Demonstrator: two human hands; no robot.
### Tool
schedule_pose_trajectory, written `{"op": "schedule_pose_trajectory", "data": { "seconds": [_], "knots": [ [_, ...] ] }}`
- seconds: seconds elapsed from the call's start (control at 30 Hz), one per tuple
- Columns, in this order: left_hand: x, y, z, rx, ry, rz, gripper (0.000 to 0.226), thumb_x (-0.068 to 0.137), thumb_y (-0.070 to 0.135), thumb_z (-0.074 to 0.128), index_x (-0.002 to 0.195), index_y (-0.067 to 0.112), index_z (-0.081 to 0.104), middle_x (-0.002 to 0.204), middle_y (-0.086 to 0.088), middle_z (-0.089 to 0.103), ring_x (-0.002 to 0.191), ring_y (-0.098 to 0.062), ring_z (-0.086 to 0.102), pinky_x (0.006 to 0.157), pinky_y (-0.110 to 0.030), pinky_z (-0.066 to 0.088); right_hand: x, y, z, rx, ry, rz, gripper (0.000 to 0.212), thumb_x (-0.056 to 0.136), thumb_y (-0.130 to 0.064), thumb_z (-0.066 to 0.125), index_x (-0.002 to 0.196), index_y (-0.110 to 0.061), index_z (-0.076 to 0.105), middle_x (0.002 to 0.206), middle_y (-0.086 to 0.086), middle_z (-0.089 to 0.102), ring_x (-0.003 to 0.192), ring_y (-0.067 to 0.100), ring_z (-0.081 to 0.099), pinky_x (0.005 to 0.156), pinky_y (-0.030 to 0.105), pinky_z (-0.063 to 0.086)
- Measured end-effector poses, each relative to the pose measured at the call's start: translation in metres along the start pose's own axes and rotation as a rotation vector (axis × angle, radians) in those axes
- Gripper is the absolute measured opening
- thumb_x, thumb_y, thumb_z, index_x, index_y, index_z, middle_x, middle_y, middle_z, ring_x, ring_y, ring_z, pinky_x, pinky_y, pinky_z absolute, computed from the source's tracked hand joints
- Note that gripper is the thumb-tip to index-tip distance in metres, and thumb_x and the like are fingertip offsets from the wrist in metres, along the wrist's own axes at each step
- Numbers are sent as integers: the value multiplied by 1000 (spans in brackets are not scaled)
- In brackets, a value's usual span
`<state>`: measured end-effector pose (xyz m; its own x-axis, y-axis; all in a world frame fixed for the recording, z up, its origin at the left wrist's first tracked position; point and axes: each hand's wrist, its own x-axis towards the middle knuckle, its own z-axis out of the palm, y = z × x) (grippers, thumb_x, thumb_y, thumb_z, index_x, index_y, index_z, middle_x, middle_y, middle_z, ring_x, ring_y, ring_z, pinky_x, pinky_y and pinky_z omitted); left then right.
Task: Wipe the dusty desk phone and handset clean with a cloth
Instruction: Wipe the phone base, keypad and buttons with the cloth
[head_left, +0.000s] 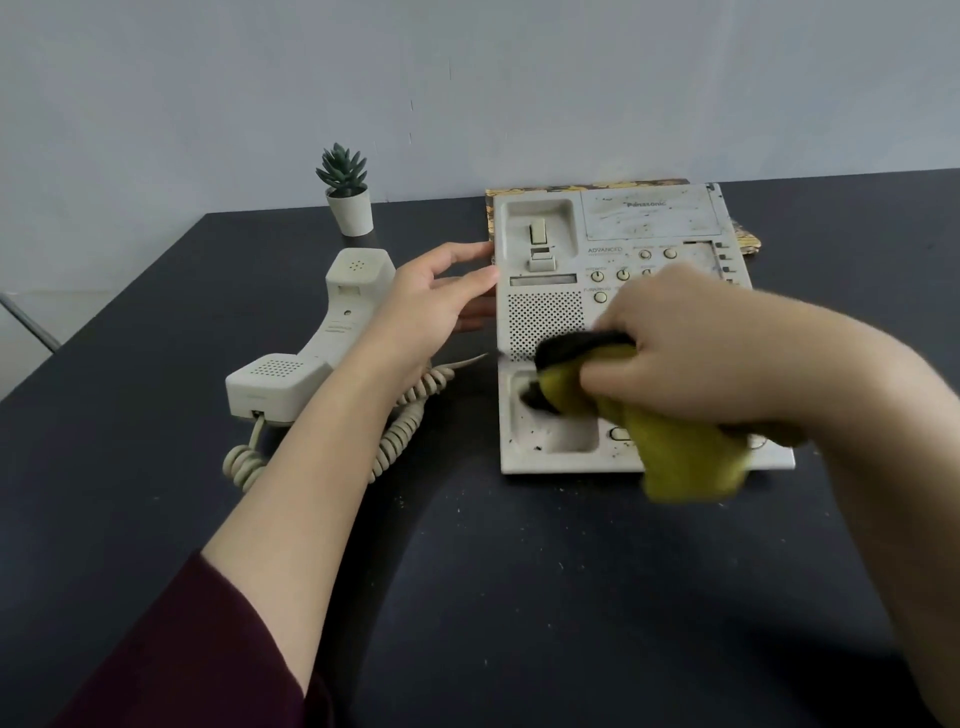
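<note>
While one dark table (467, 597) carried everything, one old desk phone (613, 228) lay flat on its far right part, with dust and dark specks on its pale top. One patterned flat thing (748, 236) lay under the back of the phone; what it was I could not tell. Two hands were in view. The right hand (696, 348) was over the lower middle of the phone, its fingers curled around one yellow cloth (680, 457), and the dirty end of the cloth touched the lower hollow where the handset normally sits. The cloth and this hand were blurred. The left hand (436, 301) had its fingers straight and relaxed, and the fingertips touched the left edge of the phone. One dark red sleeve (197, 660) covered the left arm near the bottom edge. One handset (317, 348) lay on the table just left of the left hand, off the phone, face up. One curly cord (400, 421) ran from its near end, under the left arm, toward the phone. One small green plant in a white pot (349, 197) stood at the back of the table, near the wall.
</note>
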<state>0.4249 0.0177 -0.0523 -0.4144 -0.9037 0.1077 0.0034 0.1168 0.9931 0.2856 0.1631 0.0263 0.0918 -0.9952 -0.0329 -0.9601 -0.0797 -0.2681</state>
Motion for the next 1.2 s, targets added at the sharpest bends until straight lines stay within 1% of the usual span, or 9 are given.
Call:
{"op": "schedule_pose_trajectory", "data": {
  "seconds": [0.17, 0.33, 0.5, 0.63, 0.77, 0.9, 0.97, 1.07, 1.2],
  "knots": [
    [0, -1, 1, -5, -5, 4, 23, 93, 11, 58, 115, 17, 63, 93, -6, 74, 84, -19, 70, 83, -35, 56, 3, -16, 23, 32, -80, -104, 34, 88, -33, 52, 62, -11, 51, 62, -2, 50, 55, 12, 48, 51, 25, 41],
    [0, 1, 1, -25, 17, 30, 24, 90, 1, 58, 107, 17, 64, 83, 0, 73, 75, -11, 70, 72, -25, 56, 9, -3, 2, 284, 134, -76, 31, 88, -32, 55, 70, -8, 61, 55, 0, 52, 50, 7, 49, 49, 19, 40],
    [1, 0, 1, 1, 2, -4, 22, 93, 12, 57, 114, 18, 62, 91, -6, 74, 80, -18, 70, 82, -35, 56, 6, -3, 16, 107, -136, -127, 30, 89, -33, 54, 71, -11, 62, 57, -5, 51, 50, 5, 46, 54, 14, 39],
    [-1, 3, 0, -40, -13, 11, 22, 93, 8, 56, 114, 13, 62, 90, -5, 72, 79, -15, 70, 80, -31, 57, 11, -6, 15, 270, 98, -163, 27, 89, -28, 57, 69, -11, 61, 53, -6, 50, 52, 5, 47, 51, 16, 38],
    [1, 2, -1, -2, -4, -11, 20, 93, 11, 57, 111, 15, 63, 94, -8, 73, 84, -21, 70, 90, -42, 54, 11, -3, 22, 108, -94, -181, 25, 88, -29, 55, 71, -13, 62, 56, -6, 52, 54, 5, 49, 58, 19, 40],
    [2, 1, -1, -15, -11, 5, 22, 92, 7, 58, 113, 10, 63, 94, -10, 72, 83, -18, 69, 83, -35, 57, 17, 3, 17, 205, 221, -158, 19, 88, -25, 54, 77, -15, 66, 56, -6, 53, 55, 6, 50, 53, 15, 39],
    [2, 0, -2, -11, -9, 2, 24, 92, 8, 58, 115, 8, 62, 92, -9, 73, 81, -18, 70, 75, -30, 57, 16, 9, 11, 204, 107, -154, 21, 87, -30, 55, 78, -14, 66, 60, -4, 57, 59, 5, 52, 57, 18, 42],
    [4, 1, -2, -3, -23, -22, 20, 93, 12, 57, 112, 12, 63, 90, -3, 74, 83, -18, 71, 80, -33, 56, 13, 2, 21, 118, -167, -206, 18, 87, -30, 57, 77, -17, 66, 66, -1, 62, 64, 6, 55, 63, 20, 44],
    [3, 2, -2, 4, -18, -25, 19, 93, 12, 57, 112, 12, 63, 94, -5, 73, 86, -20, 70, 83, -34, 56, 16, -5, 35, 79, 14, -227, 9, 84, -26, 62, 76, -25, 67, 62, -6, 57, 61, 7, 52, 57, 20, 44]
  ]
}}
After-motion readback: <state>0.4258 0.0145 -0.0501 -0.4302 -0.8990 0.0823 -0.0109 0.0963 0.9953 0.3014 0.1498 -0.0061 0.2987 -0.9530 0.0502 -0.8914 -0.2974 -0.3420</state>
